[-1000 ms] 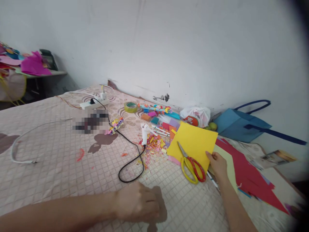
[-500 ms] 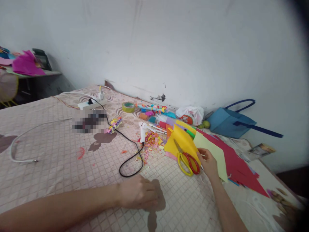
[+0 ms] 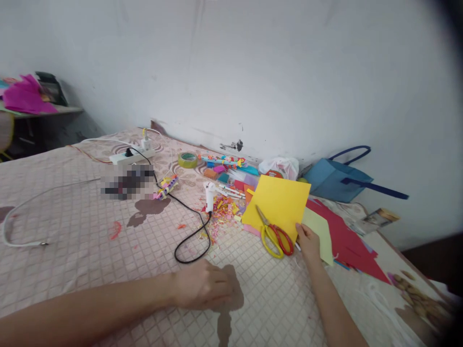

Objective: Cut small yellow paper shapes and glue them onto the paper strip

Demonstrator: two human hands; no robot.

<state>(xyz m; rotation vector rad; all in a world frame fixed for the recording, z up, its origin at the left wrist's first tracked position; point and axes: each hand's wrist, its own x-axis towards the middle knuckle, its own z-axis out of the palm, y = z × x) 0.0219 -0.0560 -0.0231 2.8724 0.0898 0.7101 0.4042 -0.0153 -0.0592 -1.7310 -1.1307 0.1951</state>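
Note:
My right hand pinches the right edge of a yellow paper sheet, which is partly lifted from the sheets under it. Scissors with one yellow and one red handle lie at the sheet's lower edge, blades over the yellow paper. My left hand rests on the quilted cloth with its fingers curled in. The inside of that hand is hidden. A white glue gun with a black cord stands between the hands, farther back, beside scattered paper scraps.
Pale green paper and red paper lie right of my right hand. A blue bag sits against the wall. Green-yellow tape, a decorated purple piece and a power strip are farther back. A white cable lies left.
My right hand has closed on the yellow sheet's edge, and the sheet now lies flatter and more spread open toward the back. My left hand stays where it was. The view has shifted slightly.

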